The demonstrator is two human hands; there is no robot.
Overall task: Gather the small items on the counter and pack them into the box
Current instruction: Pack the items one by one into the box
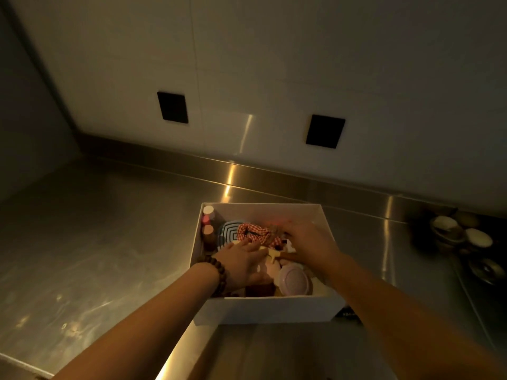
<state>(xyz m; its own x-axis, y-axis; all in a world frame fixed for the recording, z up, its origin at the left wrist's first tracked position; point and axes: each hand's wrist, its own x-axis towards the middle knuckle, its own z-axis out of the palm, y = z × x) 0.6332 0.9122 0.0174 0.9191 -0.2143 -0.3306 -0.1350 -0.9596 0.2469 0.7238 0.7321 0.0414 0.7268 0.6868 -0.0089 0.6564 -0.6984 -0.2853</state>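
A white box [263, 308] stands on the steel counter [96, 242], filled with small items. Inside are two small bottles with pale caps [208, 215] at the left wall, a blue ridged disc [230, 233], a red checked scrunchie [253, 233], a yellow comb [272, 255] and a round lilac container [293, 279]. Both hands reach into the box. My left hand [241, 263], with a dark bead bracelet on its wrist, lies over the items and touches the comb. My right hand [310, 242] rests palm down over the right half, hiding what lies under it.
Several small dark bowls with pale contents [461, 234] sit at the counter's right end. Behind the counter a pale wall carries two black rectangles [172, 106]. The counter's front edge [175, 349] runs below the box.
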